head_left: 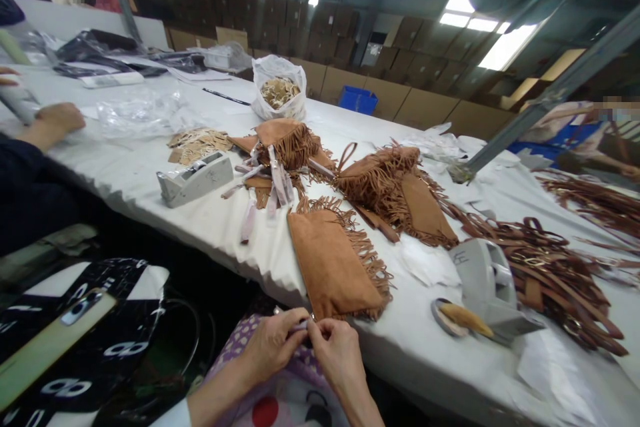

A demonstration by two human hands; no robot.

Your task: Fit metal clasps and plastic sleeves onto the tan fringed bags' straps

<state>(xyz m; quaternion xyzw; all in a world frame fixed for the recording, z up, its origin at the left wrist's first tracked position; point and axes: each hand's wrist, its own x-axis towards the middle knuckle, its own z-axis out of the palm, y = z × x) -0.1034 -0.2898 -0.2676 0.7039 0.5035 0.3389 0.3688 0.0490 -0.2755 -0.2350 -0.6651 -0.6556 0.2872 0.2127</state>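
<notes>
At the table's front edge, a brown fringed pouch (333,260) lies flat with its lower corner close to my fingertips. My left hand (277,343) is closed around a small wrapped strip (299,325), pale and partly hidden by the fingers. Beside it, my right hand (337,347) pinches at the pouch's corner, where a small metal bit shows; exactly what the fingertips hold is too small to make out. Several wrapped strips (280,180) lie beyond, next to more fringed pouches (400,193).
A grey tape dispenser (197,179) stands left, another (485,280) right, beside brown straps (555,280). Farther back are a plastic bag of scraps (280,90) and a blue bin (358,100). Another person's hand (60,118) is at left. A phone (57,347) lies lower left.
</notes>
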